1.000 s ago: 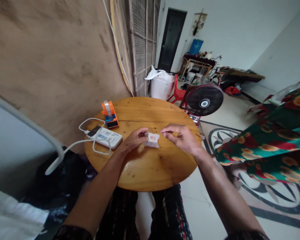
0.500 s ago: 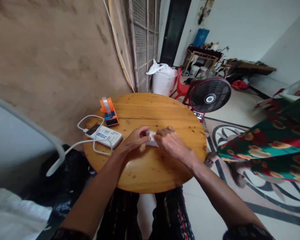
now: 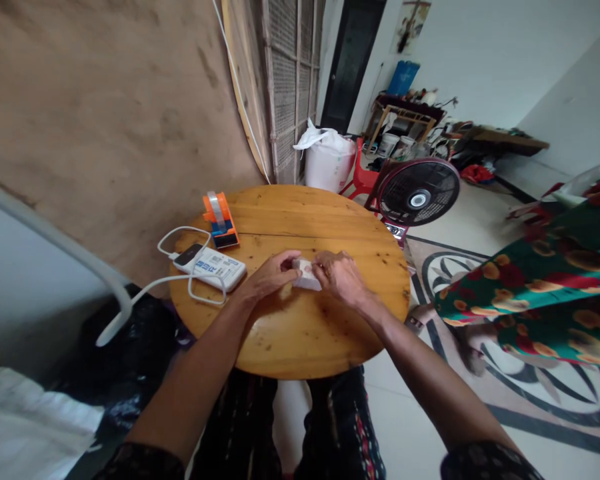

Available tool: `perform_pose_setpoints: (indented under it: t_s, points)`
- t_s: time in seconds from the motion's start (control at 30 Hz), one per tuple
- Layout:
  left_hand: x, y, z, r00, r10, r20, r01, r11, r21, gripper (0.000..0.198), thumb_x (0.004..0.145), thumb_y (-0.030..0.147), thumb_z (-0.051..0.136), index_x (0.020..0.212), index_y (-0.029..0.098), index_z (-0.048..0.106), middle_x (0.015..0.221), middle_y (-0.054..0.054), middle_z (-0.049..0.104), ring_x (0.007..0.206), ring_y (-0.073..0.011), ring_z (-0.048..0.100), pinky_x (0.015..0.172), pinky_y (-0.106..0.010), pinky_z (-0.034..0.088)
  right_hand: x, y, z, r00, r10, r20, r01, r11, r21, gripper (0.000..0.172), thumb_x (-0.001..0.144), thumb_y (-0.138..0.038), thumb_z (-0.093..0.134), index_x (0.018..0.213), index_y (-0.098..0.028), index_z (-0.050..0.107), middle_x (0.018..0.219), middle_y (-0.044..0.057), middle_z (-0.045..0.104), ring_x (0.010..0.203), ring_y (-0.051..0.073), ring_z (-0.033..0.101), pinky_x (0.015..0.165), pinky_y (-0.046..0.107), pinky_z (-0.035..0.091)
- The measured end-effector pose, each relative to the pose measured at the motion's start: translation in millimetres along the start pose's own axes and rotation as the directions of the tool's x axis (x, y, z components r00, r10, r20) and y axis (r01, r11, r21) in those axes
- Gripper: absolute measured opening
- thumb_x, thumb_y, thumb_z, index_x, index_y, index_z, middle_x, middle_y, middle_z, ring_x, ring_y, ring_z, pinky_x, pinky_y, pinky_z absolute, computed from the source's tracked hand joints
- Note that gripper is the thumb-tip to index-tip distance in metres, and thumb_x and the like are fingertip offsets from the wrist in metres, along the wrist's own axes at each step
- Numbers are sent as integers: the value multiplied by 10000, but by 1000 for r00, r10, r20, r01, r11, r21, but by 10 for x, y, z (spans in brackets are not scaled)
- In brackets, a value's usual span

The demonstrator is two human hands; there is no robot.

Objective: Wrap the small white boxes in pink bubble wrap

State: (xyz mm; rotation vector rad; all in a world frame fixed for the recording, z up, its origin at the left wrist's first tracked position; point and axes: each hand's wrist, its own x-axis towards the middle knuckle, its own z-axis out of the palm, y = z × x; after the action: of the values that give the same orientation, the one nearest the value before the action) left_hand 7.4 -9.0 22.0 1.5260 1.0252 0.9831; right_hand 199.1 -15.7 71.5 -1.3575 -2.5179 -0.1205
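Note:
A small white packet (image 3: 306, 275) lies near the middle of the round wooden table (image 3: 300, 333). My left hand (image 3: 271, 275) pinches its left end with the fingers curled. On the packet's right side my right hand (image 3: 341, 277) is closed over it, hiding most of it. Both forearms reach in from the near edge of the table.
On the table's left lie a white power bank (image 3: 218, 267) with a phone and a looped white cable, and an orange tape dispenser (image 3: 219, 220). Beyond the table stand a floor fan (image 3: 419, 195), a white sack (image 3: 329, 162) and a red stool. Patterned cloth is at right.
My right hand has moved left from beside the packet onto it and now covers its red-marked top. The left hand has kept its hold.

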Motion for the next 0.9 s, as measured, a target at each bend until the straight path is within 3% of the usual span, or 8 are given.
perform_pose_setpoints:
  t_s: [0.13, 0.23, 0.37, 0.5, 0.63, 0.77, 0.9]
  points:
    - [-3, 5, -2, 1000, -26, -12, 26, 1000, 8, 563, 716, 314, 669, 1239, 133, 562, 1123, -107, 667, 983, -230, 641, 890, -381, 493, -12, 74, -35, 1000, 14, -2, -13, 983, 184, 167, 928, -232, 513, 895, -199, 673, 831, 44, 728, 734, 185, 646, 703, 294, 371]
    - [3, -12, -8, 1000, -13, 3, 13, 1000, 6, 566, 726, 315, 670, 1249, 131, 556, 1123, -111, 669, 970, -228, 643, 874, -373, 498, -48, 119, -62, 995, -94, -18, 95, 969, 226, 182, 945, -270, 508, 945, -206, 678, 897, 49, 733, 790, 182, 656, 725, 291, 388]
    - [13, -30, -16, 1000, -6, 2, 6, 1000, 26, 566, 737, 319, 656, 1254, 115, 548, 1141, -119, 660, 986, -231, 634, 883, -376, 494, -61, 68, -67, 968, -246, 39, 247, 969, -11, 198, 948, -192, 493, 877, -182, 678, 908, 75, 721, 790, 190, 638, 776, 330, 354]
    - [21, -41, -24, 1000, 9, 5, -9, 997, 74, 570, 744, 320, 640, 1264, 110, 539, 1133, -110, 653, 999, -227, 622, 884, -374, 493, -42, -45, -6, 955, -275, 113, 294, 931, -215, 194, 932, -113, 464, 870, -137, 646, 871, 111, 698, 771, 209, 610, 784, 359, 316]
    - [23, -40, -18, 1000, 1, 8, -2, 998, 63, 590, 746, 337, 641, 1278, 108, 528, 1134, -112, 650, 986, -217, 626, 891, -368, 493, -21, -59, 27, 985, -162, 51, 169, 971, -172, 243, 961, -172, 422, 858, -149, 641, 858, 96, 704, 728, 188, 603, 778, 342, 305]
    - [18, -42, 4, 1000, -17, -3, 17, 999, 38, 651, 730, 327, 655, 1319, 96, 500, 1181, -133, 634, 1014, -222, 622, 929, -376, 481, 34, -20, -50, 998, 52, 28, -53, 998, 19, 192, 908, -221, 488, 830, -187, 661, 774, 48, 712, 677, 171, 605, 716, 302, 320]
    - [6, -50, 23, 1000, -21, 0, 21, 999, 41, 726, 739, 288, 644, 1403, 98, 418, 1224, -149, 606, 1020, -222, 618, 934, -383, 480, 128, 30, -88, 982, 184, 44, -189, 948, 256, 174, 848, -223, 504, 842, -204, 677, 678, 13, 677, 614, 152, 576, 623, 274, 317]
